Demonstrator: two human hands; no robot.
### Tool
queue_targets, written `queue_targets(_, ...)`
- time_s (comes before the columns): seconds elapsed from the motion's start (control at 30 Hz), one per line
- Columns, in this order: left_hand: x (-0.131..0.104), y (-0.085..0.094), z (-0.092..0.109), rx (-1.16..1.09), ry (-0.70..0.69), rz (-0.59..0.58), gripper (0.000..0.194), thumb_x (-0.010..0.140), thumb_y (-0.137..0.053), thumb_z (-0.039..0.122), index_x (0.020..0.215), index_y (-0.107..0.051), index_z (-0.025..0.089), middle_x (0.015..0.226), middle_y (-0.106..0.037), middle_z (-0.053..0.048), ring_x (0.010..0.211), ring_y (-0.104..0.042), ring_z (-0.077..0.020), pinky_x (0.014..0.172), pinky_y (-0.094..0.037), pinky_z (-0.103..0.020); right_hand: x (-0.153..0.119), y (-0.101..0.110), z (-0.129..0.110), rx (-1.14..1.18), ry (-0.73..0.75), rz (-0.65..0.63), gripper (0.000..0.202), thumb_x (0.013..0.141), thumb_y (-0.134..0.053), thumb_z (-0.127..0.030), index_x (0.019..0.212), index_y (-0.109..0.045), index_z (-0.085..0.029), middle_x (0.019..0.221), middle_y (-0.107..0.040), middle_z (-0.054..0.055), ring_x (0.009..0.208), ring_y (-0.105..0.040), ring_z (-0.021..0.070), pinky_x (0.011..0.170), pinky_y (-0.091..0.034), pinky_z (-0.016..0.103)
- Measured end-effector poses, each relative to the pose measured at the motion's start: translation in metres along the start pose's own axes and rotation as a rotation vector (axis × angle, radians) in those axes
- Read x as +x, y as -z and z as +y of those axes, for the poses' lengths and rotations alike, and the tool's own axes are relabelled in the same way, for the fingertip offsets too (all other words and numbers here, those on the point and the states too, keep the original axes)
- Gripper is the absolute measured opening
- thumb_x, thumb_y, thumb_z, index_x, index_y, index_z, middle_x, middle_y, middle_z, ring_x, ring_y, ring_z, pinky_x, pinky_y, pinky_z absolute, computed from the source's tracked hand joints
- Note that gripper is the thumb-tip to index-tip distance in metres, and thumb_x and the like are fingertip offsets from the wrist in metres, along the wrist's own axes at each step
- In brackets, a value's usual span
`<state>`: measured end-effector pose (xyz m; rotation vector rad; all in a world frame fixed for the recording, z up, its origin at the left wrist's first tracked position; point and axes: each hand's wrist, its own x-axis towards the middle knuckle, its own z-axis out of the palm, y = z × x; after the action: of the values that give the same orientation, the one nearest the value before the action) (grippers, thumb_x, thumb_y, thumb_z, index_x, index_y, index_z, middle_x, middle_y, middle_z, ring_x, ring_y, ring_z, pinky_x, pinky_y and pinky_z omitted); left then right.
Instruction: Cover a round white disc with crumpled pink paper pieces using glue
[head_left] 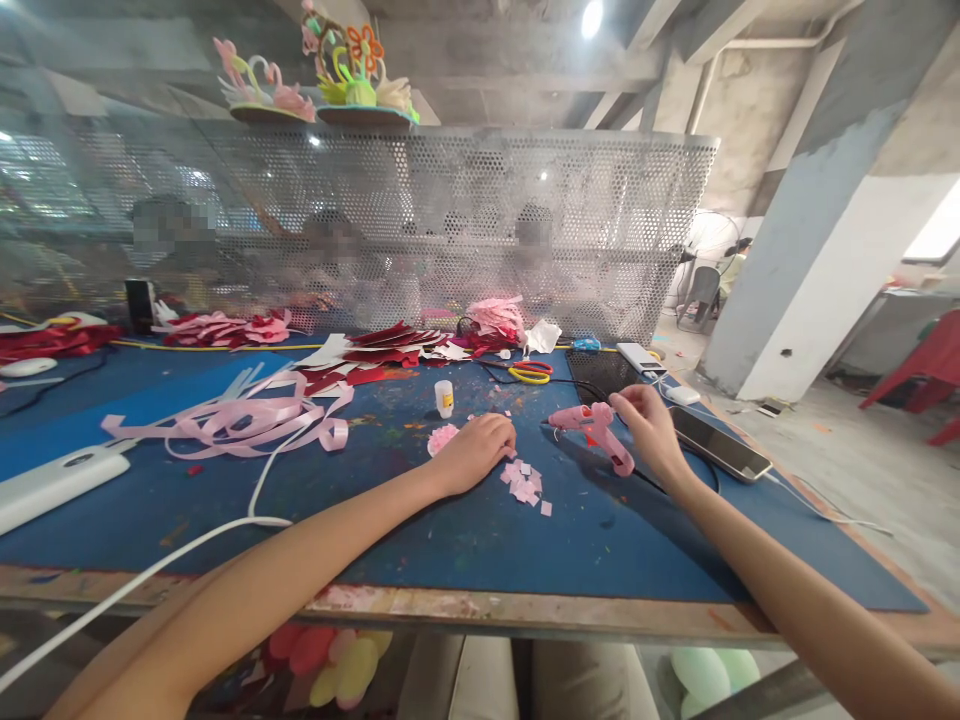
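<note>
My left hand [480, 448] is low over the blue mat, fingers curled together, with a bit of pink at its fingertips that looks like a small pink square. Just in front of it lies a loose pile of small pink squares [523, 482]. A pink ruffled flower [442, 438] is partly covered by that hand. The pink hot glue gun [589, 425] points left, its handle angled toward me. At its rear end is my right hand [651, 430], thumb and fingers pinched; whether they grip the gun or a glue stick is hidden.
A small white bottle [444, 398] stands behind the flower. Pink ribbon [255, 415] lies loosely coiled at left, near a white power strip [60, 485]. Scissors [529, 372], red and white sheets [375, 355], a phone [720, 443] and cables surround the work area. A perforated metal screen [420, 230] rises behind.
</note>
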<state>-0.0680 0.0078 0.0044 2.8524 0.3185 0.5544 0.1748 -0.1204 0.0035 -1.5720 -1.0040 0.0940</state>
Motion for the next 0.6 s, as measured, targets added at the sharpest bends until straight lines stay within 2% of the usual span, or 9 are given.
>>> queue_targets(0.1, -0.001, 0.002, 0.003, -0.031, 0.046, 0.046, 0.014, 0.091, -0.039, 0.018, 0.085, -0.052, 0.018, 0.09, -0.057, -0.006, 0.09, -0.053, -0.0214, 0.085, -0.041, -0.038, -0.004, -0.007, 0.001, -0.031, -0.028, -0.206, 0.04, 0.072, -0.057, -0.055, 0.084, -0.057, -0.016, 0.062, -0.055, -0.001, 0.055, -0.048, 0.0128, 0.052, -0.038, 0.026)
queue_targets(0.23, -0.003, 0.004, 0.006, -0.128, 0.077, 0.079, 0.011, 0.09, -0.041, 0.019, 0.086, -0.052, 0.02, 0.088, -0.057, -0.003, 0.085, -0.054, -0.0177, 0.081, -0.043, -0.032, -0.007, -0.013, 0.002, -0.141, -0.068, -0.407, 0.033, 0.065, -0.065, -0.047, 0.071, -0.06, -0.016, 0.044, -0.041, -0.006, 0.041, -0.038, 0.0092, 0.041, -0.029, 0.023)
queue_targets(0.43, -0.004, 0.0, 0.015, -0.32, 0.157, 0.131, 0.011, 0.087, -0.051, 0.027, 0.091, -0.057, 0.018, 0.088, -0.062, -0.002, 0.08, -0.06, -0.0138, 0.074, -0.05, -0.024, -0.006, -0.014, 0.007, -0.248, -0.085, -0.421, 0.027, 0.068, -0.061, -0.042, 0.06, -0.053, -0.017, 0.041, -0.036, -0.006, 0.04, -0.037, 0.0093, 0.041, -0.027, 0.023)
queue_targets(0.6, -0.004, -0.003, 0.022, -0.456, 0.226, 0.12, 0.016, 0.083, -0.056, 0.028, 0.087, -0.065, 0.016, 0.087, -0.062, -0.004, 0.07, -0.061, -0.0122, 0.062, -0.051, -0.021, -0.007, -0.015, 0.009, -0.273, -0.025, -0.415, 0.026, 0.068, -0.059, -0.042, 0.063, -0.057, -0.017, 0.042, -0.038, -0.005, 0.044, -0.038, 0.0104, 0.044, -0.028, 0.024)
